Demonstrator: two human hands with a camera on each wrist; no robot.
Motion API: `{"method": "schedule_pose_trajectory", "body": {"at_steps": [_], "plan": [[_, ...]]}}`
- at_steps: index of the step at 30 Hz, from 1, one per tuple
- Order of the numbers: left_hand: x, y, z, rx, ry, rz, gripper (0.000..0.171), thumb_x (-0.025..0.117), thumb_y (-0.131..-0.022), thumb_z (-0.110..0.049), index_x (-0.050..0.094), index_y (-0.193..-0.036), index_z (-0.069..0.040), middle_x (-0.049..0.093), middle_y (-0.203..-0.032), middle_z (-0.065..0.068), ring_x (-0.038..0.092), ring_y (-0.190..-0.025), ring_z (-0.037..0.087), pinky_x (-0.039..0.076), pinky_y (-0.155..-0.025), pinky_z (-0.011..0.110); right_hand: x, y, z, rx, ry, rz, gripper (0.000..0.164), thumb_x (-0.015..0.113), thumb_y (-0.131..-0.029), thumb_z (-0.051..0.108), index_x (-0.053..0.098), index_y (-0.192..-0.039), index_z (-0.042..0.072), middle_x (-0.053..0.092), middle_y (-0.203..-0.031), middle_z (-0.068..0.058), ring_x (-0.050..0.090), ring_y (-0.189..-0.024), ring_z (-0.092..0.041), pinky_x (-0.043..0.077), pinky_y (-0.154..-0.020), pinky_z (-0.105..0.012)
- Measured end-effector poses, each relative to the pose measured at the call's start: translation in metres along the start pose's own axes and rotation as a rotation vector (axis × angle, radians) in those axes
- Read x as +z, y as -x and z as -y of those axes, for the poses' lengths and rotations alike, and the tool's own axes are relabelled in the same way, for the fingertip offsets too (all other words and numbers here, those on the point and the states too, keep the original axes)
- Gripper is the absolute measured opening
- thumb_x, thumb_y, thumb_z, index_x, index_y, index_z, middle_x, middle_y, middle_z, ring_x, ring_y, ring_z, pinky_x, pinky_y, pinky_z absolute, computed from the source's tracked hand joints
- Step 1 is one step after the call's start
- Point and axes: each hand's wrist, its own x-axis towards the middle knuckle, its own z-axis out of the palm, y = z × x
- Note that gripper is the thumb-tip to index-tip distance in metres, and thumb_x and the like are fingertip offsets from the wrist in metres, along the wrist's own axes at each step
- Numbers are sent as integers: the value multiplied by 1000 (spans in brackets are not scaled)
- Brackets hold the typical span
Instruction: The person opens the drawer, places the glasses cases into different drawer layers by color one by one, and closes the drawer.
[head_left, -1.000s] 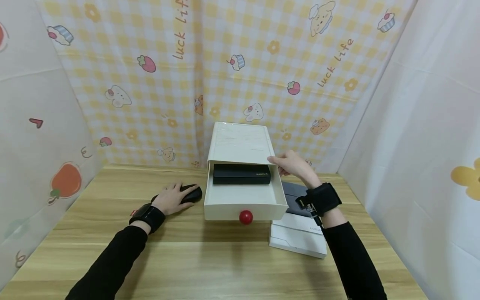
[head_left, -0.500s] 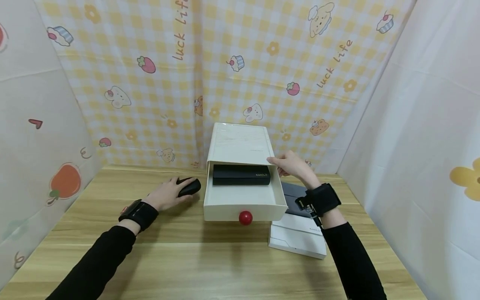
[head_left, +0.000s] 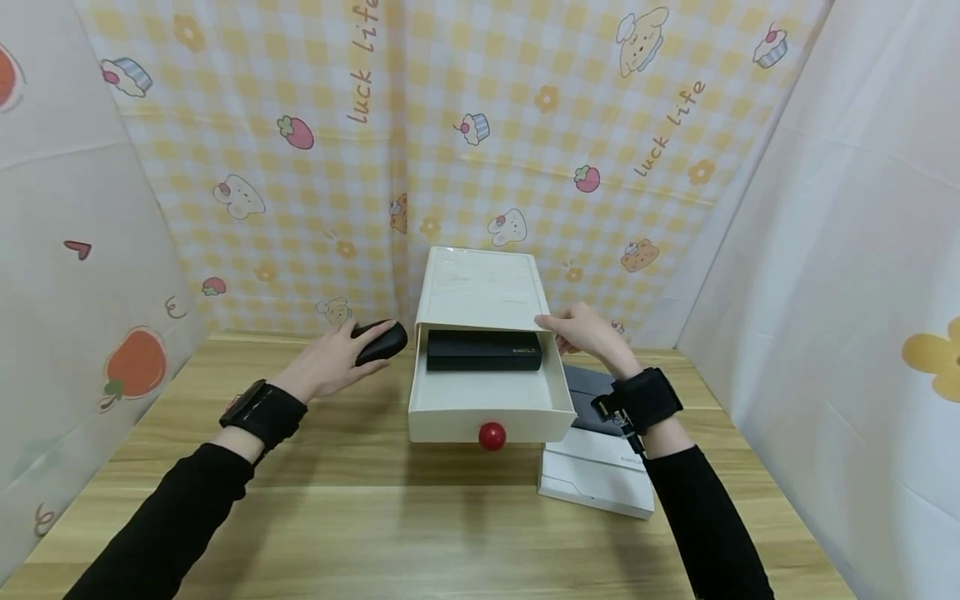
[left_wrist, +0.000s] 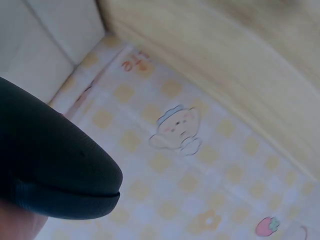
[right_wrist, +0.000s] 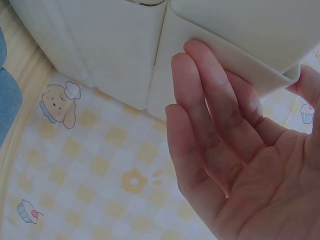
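In the head view my left hand (head_left: 330,362) holds a black glasses case (head_left: 381,342), raised above the table left of the white drawer box (head_left: 483,287). The case's rounded end and side seam show close up in the left wrist view. My right hand (head_left: 588,329) pinches the front top edge of the drawer box at its right corner; the right wrist view shows the fingers (right_wrist: 220,85) against its side. The white drawer (head_left: 487,425), with a red knob (head_left: 492,436), is pulled out. Inside it, toward the back, lies a long black box (head_left: 483,350).
Right of the drawer, partly behind my right wrist, lie a white flat box (head_left: 596,471) and a dark grey flat item (head_left: 588,396). They rest on the wooden table (head_left: 337,517). A yellow checked curtain (head_left: 480,167) hangs behind, with white cloth (head_left: 847,250) at the sides.
My left hand has lifted the glasses case off the table, drawing its wrist back and left. The right hand, the drawer box and the black box stay in place.
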Motion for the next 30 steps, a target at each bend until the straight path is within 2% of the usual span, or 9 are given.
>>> {"method": "schedule_pose_trajectory", "body": {"at_steps": [4, 8, 15, 19, 23, 26, 30], "plan": [[-15, -1, -6, -6, -4, -15, 64, 53, -94, -48, 28, -149, -29, 45, -129, 28, 54, -108, 47, 48, -80, 57, 1, 0, 0, 6, 1, 4, 46, 51, -96, 41, 71, -97, 0, 60, -65, 0, 56, -62, -13, 48, -65, -22], [-31, -3, -11, -17, -1, -58, 64, 53, -94, -47, 26, -150, -31, 45, -128, 28, 52, -110, 47, 46, -83, 58, 1, -1, 0, 2, 8, 9, 46, 51, -96, 41, 71, -100, 0, 60, -66, 0, 56, -63, -12, 48, -65, -22], [-54, -5, -25, 37, -32, -152, 64, 57, -93, -44, 28, -149, -32, 48, -117, 24, 52, -94, 35, 46, -71, 47, 1, -1, 1, -2, 4, 10, 45, 51, -96, 40, 71, -98, 0, 60, -66, -1, 56, -62, -12, 48, -66, -24], [-63, -7, -35, 69, -60, -181, 64, 57, -92, -46, 29, -149, -33, 49, -112, 20, 50, -88, 30, 44, -66, 41, 1, -1, 1, -3, -5, 11, 45, 51, -96, 41, 71, -96, 0, 60, -66, -3, 55, -60, -12, 50, -70, -29], [-73, -9, -51, 101, -100, -168, 64, 54, -92, -50, 28, -149, -33, 48, -112, 20, 52, -92, 32, 46, -70, 44, 2, -1, 0, -2, -4, 15, 46, 50, -96, 41, 71, -96, 0, 60, -66, -3, 55, -60, -12, 51, -73, -32], [-79, -12, -66, 126, -120, -147, 65, 54, -92, -51, 28, -149, -33, 48, -119, 23, 54, -99, 35, 48, -77, 50, 1, -1, 0, 0, -2, 16, 46, 50, -96, 41, 71, -98, 0, 60, -66, -2, 56, -61, -12, 50, -69, -29], [-81, -17, -88, 175, -139, -137, 66, 55, -91, -52, 28, -149, -35, 48, -124, 23, 55, -101, 35, 49, -81, 52, 1, 0, 0, 1, 5, 13, 46, 51, -96, 41, 71, -99, 0, 61, -67, -2, 57, -63, -13, 50, -68, -26]]}}
